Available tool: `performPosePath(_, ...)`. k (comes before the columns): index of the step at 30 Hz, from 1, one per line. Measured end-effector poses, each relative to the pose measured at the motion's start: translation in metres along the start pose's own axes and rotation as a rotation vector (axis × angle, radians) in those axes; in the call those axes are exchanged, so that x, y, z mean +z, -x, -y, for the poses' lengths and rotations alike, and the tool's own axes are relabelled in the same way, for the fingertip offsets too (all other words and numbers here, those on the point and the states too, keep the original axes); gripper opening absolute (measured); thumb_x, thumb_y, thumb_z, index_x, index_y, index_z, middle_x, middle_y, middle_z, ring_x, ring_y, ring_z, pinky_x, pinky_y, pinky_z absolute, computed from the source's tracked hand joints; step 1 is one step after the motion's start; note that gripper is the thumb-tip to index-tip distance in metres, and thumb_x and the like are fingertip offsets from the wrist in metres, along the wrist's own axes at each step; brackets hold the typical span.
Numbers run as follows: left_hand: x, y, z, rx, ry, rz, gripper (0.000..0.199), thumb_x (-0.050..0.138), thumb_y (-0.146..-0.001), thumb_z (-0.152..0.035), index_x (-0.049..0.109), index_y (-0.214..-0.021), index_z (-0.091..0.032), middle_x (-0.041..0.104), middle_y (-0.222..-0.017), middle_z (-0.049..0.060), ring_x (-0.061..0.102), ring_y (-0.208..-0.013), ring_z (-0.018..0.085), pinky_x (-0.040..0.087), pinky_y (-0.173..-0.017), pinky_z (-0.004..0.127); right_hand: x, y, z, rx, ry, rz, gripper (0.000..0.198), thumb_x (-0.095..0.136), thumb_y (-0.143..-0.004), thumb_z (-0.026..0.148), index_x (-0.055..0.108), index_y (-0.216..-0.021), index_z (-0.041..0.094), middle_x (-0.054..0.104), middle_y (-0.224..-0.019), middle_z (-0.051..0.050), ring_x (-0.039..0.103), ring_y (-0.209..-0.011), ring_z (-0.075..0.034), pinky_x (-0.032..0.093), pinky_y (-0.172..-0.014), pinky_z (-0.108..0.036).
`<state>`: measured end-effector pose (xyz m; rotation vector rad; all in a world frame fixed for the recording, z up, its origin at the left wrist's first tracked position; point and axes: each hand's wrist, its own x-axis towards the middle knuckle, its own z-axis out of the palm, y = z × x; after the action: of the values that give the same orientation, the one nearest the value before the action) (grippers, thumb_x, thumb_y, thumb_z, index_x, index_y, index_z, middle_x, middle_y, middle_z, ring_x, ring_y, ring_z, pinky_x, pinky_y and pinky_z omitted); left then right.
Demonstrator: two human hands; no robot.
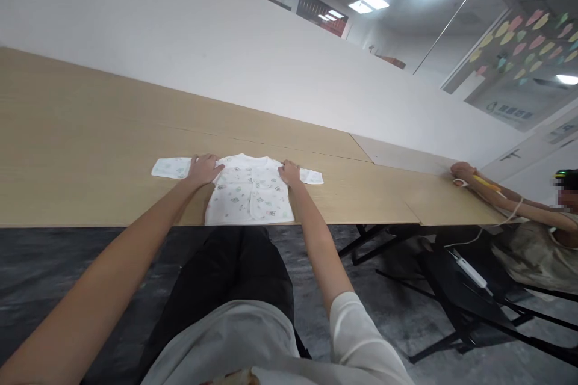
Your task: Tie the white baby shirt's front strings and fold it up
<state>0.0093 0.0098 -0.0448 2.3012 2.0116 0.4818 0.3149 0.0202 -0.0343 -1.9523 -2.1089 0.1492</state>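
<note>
A white baby shirt (250, 192) with small printed figures lies spread flat on the wooden table (90, 132), its hem close to the front edge. Both sleeves stretch out sideways. My left hand (203, 169) rests on the left sleeve (169, 167) near the shoulder, fingers laid out and thumb apart, touching the cloth. On the other side, my right hand (290, 172) lies where the right sleeve (312, 177) joins the body, thumb apart from the fingers. Both hands appear open and press on the fabric from above.
A white wall with glass panels (271, 72) runs behind the table. At far right another person's arms (492, 189) lean on the tabletop near a cable. Below are a black folding chair (456, 295) and a white power strip (470, 271).
</note>
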Motion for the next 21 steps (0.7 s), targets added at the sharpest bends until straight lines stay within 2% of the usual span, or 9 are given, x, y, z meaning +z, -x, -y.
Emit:
performPosePath(3, -0.026, -0.007, -0.004, 0.029, -0.008, 0.028, 0.037, 0.045, -0.092, -0.034, 0.064, -0.114, -0.011, 0.07, -0.121, 0.019, 0.062, -0.116, 0.031, 0.038, -0.106, 0.044, -0.018, -0.013, -0.003, -0.006, 0.015, -0.012, 0.022, 0.043, -0.1, 0.026, 0.058, -0.113, 0.016, 0.07, -0.114, -0.015, 0.064, -0.108, -0.026, 0.039, -0.105, -0.042)
performPosePath(5, -0.052, -0.015, -0.008, -0.005, -0.007, 0.002, 0.04, 0.043, -0.096, -0.036, 0.06, -0.121, -0.008, 0.07, -0.117, 0.02, 0.064, -0.106, 0.03, 0.044, -0.093, 0.04, -0.039, -0.025, -0.005, 0.001, -0.012, -0.084, 0.02, 0.045, -0.101, 0.029, 0.056, -0.112, 0.017, 0.072, -0.105, -0.013, 0.066, -0.099, -0.026, 0.045, -0.093, -0.035)
performPosePath(7, -0.082, -0.024, -0.012, -0.044, -0.009, -0.125, 0.042, 0.041, -0.099, -0.037, 0.056, -0.124, -0.007, 0.07, -0.113, 0.019, 0.063, -0.102, 0.028, 0.043, -0.089, 0.039, -0.067, -0.037, -0.004, -0.004, -0.041, -0.241, 0.023, 0.044, -0.103, 0.036, 0.056, -0.11, 0.018, 0.071, -0.098, -0.012, 0.066, -0.094, -0.025, 0.047, -0.083, -0.032)
performPosePath(9, -0.107, -0.031, -0.013, -0.056, 0.012, -0.358, 0.042, 0.041, -0.101, -0.038, 0.055, -0.124, -0.005, 0.069, -0.109, 0.017, 0.06, -0.104, 0.027, 0.041, -0.089, 0.038, -0.095, -0.044, -0.002, -0.026, -0.063, -0.446, 0.034, 0.034, -0.106, 0.045, 0.055, -0.107, 0.018, 0.067, -0.093, -0.011, 0.066, -0.091, -0.025, 0.047, -0.08, -0.032)
performPosePath(11, -0.123, -0.034, -0.009, 0.014, 0.028, -0.556, 0.047, 0.041, -0.102, -0.045, 0.056, -0.117, -0.004, 0.066, -0.106, 0.017, 0.057, -0.106, 0.026, 0.037, -0.093, 0.04, -0.117, -0.043, -0.001, -0.076, -0.072, -0.615, 0.047, 0.024, -0.106, 0.052, 0.055, -0.101, 0.018, 0.064, -0.09, -0.011, 0.065, -0.091, -0.024, 0.047, -0.078, -0.031)
performPosePath(13, -0.126, -0.03, 0.002, 0.142, 0.018, -0.612, 0.053, 0.038, -0.1, -0.055, 0.058, -0.105, -0.005, 0.064, -0.101, 0.017, 0.055, -0.104, 0.026, 0.034, -0.098, 0.043, -0.125, -0.034, -0.005, -0.165, -0.042, -0.667, 0.051, 0.022, -0.105, 0.055, 0.056, -0.093, 0.018, 0.06, -0.086, -0.011, 0.063, -0.091, -0.024, 0.048, -0.079, -0.032)
performPosePath(15, -0.117, -0.019, 0.017, 0.27, -0.023, -0.519, 0.053, 0.033, -0.099, -0.058, 0.057, -0.089, -0.012, 0.062, -0.091, 0.014, 0.054, -0.097, 0.024, 0.033, -0.1, 0.044, -0.12, -0.017, -0.015, -0.284, 0.021, -0.584, 0.048, 0.028, -0.104, 0.054, 0.055, -0.084, 0.02, 0.059, -0.082, -0.011, 0.062, -0.089, -0.024, 0.049, -0.083, -0.035)
performPosePath(17, -0.1, -0.001, 0.03, 0.353, -0.07, -0.349, 0.048, 0.029, -0.1, -0.052, 0.053, -0.075, -0.018, 0.059, -0.081, 0.011, 0.052, -0.089, 0.022, 0.034, -0.097, 0.043, -0.102, 0.005, -0.029, -0.408, 0.09, -0.411, 0.041, 0.035, -0.104, 0.047, 0.054, -0.079, 0.021, 0.058, -0.078, -0.01, 0.06, -0.084, -0.024, 0.049, -0.086, -0.038)
performPosePath(21, -0.068, 0.042, 0.044, 0.454, -0.122, -0.083, 0.032, 0.035, -0.094, -0.037, 0.053, -0.072, -0.022, 0.061, -0.079, 0.011, 0.051, -0.081, 0.022, 0.039, -0.091, 0.039, -0.061, 0.051, -0.055, -0.581, 0.185, -0.082, 0.036, 0.034, -0.102, 0.026, 0.055, -0.073, 0.021, 0.059, -0.073, -0.01, 0.055, -0.074, -0.021, 0.05, -0.081, -0.038)
